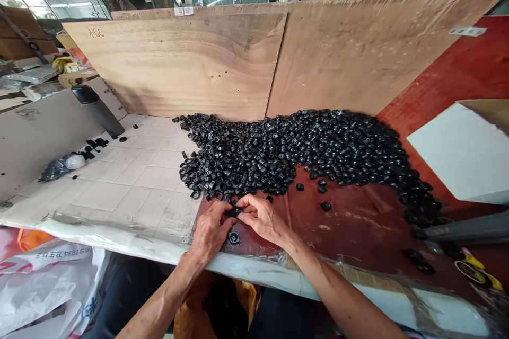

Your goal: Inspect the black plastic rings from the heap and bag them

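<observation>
Head view: both bare hands meet over the near edge of the table, at the foot of a long heap (pixel 338 143) of small black pieces. The part (pixel 236 211) sits between them, above the red sheet (pixel 338 238) and near its left border, where the pale tiles (pixel 147 190) begin. The left hand (pixel 210 229) has thumb and forefinger drawn in narrow on its left side; the right hand (pixel 264 217) pinches from the other side, its fingertips almost meeting the left ones.

To handle it well, I would judge, keep one hand as the steady holder and let the other make the small moves, with the tips square to the part and light pressure (pieces this small could easily slip or twist). Working low over the sheet seems wise, since a drop would then not go far.

As for pointing, the fingertips cover most of the part, so I cannot tell which end faces where; the dark bit that shows appears to run roughly left to right, from hand to hand. Just below lies a squarish cap (pixel 234 237), flat, its round middle facing up, with no clear long axis.
</observation>
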A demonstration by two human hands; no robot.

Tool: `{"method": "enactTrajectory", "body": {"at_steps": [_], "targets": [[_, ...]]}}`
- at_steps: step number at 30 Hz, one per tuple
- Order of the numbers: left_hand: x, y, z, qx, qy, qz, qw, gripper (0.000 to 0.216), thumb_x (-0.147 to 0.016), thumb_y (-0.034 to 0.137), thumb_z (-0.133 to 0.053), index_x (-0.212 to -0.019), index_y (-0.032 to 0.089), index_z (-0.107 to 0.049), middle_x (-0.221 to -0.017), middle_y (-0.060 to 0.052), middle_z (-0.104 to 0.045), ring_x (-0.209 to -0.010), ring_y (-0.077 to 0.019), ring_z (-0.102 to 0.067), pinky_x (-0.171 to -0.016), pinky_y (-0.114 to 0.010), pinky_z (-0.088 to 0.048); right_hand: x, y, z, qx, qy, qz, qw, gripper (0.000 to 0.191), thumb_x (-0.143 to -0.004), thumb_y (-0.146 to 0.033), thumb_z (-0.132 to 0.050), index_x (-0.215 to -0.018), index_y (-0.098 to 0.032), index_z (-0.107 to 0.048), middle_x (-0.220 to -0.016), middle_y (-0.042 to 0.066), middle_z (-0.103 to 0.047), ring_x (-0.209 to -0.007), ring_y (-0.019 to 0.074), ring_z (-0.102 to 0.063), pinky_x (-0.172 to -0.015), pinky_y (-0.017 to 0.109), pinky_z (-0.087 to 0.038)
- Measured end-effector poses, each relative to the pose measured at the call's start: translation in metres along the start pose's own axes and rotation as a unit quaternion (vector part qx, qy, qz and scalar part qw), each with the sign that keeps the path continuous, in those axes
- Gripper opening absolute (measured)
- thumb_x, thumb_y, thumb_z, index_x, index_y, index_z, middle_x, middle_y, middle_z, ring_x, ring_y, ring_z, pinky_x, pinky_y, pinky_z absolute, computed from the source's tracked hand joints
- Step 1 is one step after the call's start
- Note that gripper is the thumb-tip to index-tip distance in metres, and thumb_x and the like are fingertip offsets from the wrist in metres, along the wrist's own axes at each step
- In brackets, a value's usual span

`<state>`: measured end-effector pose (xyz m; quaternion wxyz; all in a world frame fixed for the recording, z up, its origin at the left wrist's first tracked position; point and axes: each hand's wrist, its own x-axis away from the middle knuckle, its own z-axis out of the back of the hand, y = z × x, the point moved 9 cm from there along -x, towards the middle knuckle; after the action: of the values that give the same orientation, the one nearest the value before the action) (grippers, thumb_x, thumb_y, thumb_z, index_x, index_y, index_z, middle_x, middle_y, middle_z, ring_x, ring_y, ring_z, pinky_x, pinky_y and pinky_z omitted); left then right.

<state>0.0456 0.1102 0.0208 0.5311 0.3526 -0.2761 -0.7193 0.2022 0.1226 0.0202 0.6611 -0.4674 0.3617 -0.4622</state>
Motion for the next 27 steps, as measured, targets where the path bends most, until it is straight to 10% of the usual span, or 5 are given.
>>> {"method": "enactTrajectory", "body": {"at_steps": [12,19,27], "targets": [[0.0,-0.014,-0.005,0.324,0.018,0.152,0.934,0.035,-0.077,0.036,-0.081,-0.106,0.021,-0.072,-0.096,-0.002,-0.079,-0.082,-0.0182,-0.077,-0.079,-0.03,-0.061,-0.001,0.012,0.0,-0.138,-0.004,-0.067,0.988,0.027,-0.082,-0.032,-0.067,-0.107,-0.021,-0.069,-0.081,0.0,-0.071,-0.077,0.019,-0.071,-0.072,0.03,-0.056],[0.003,-0.018,0.001,0.299,0.045,0.17,0.938,0.037,-0.079,0.034,-0.08,-0.112,0.019,-0.072,-0.08,0.001,-0.073,-0.07,-0.0153,-0.071,-0.071,-0.028,-0.059,0.001,-0.018,0.01,-0.029,0.063,0.075,0.995,0.017,-0.088,-0.023,-0.065,-0.102,-0.022,-0.075,-0.105,0.005,-0.078,-0.089,0.0204,-0.073,-0.077,0.03,-0.059],[-0.001,-0.008,0.011,0.269,0.061,0.083,0.958,0.026,-0.079,0.034,-0.082,-0.101,0.021,-0.079,-0.111,-0.007,-0.073,-0.099,-0.0212,-0.072,-0.087,-0.033,-0.061,0.005,-0.035,0.012,0.032,0.076,0.158,0.984,0.022,-0.092,-0.014,-0.063,-0.106,-0.023,-0.078,-0.109,0.007,-0.077,-0.099,0.021,-0.074,-0.082,0.031,-0.06]]}}
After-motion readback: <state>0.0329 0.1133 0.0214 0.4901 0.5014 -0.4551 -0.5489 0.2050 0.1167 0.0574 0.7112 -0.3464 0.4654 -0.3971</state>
